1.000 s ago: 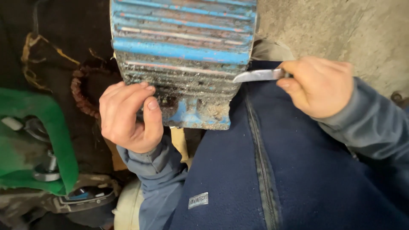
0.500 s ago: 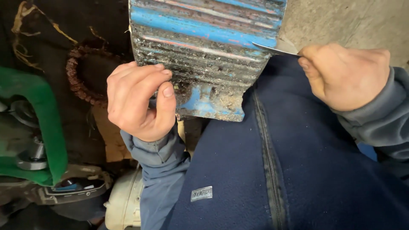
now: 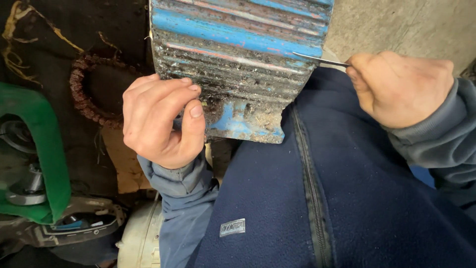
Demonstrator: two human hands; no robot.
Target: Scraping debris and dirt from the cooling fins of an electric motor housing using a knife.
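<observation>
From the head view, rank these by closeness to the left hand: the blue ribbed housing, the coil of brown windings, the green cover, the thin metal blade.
From the left hand:
1. Blue ribbed housing, gripped at its lower left edge.
2. Coil of brown windings, just to the hand's left.
3. Green cover, at the far left edge, and thin metal blade, held in the right hand: too close to call.
</observation>
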